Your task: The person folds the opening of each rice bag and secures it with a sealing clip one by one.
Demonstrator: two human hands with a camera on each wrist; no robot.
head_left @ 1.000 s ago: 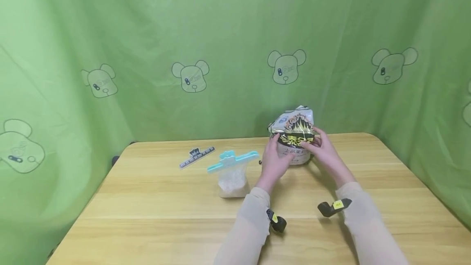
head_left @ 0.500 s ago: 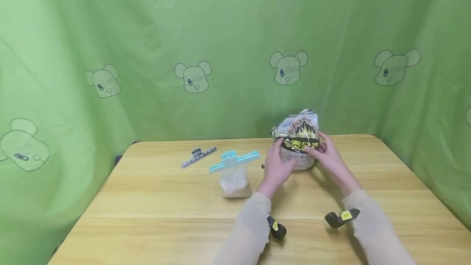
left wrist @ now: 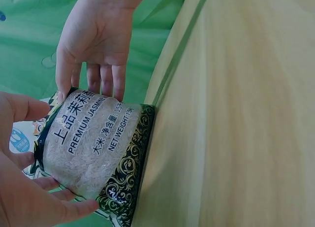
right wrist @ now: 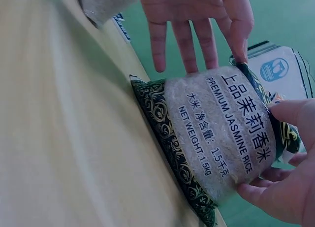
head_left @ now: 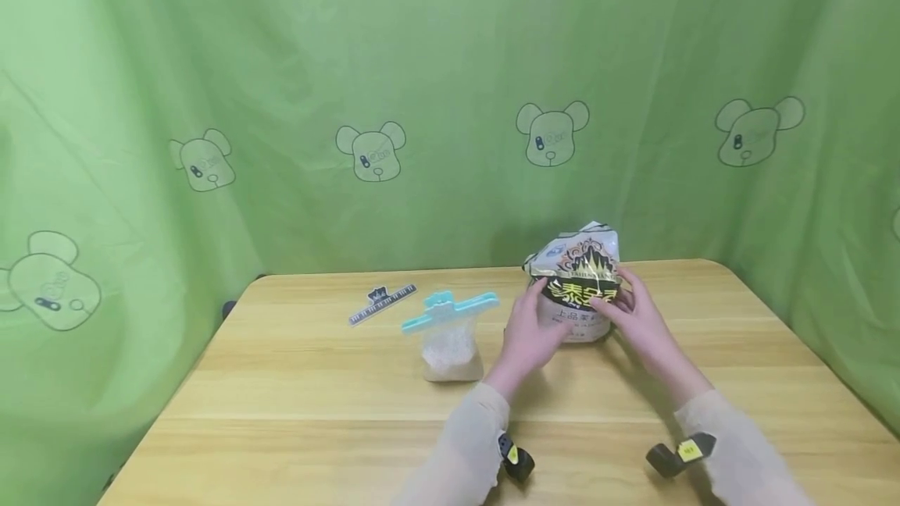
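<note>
A bag of jasmine rice, clear with a black and gold band, stands upright towards the back right of the table, its base at the tabletop. My left hand grips its left side, and my right hand holds the right side, thumb on the front. In the left wrist view, the weight print on the rice bag faces the camera, with fingers round both sides. The right wrist view shows the patterned lower edge of the rice bag. The back of the bag is hidden.
Left of the hands stands a small clear bag of rice, closed by a turquoise sealing clip. Behind it to the left lies a piano-key patterned clip. A green curtain surrounds the wooden table.
Both hands have brought the rice bag nearer to me and slightly right across the table, keeping it upright. The small bag and the piano-key clip stay where they were.
</note>
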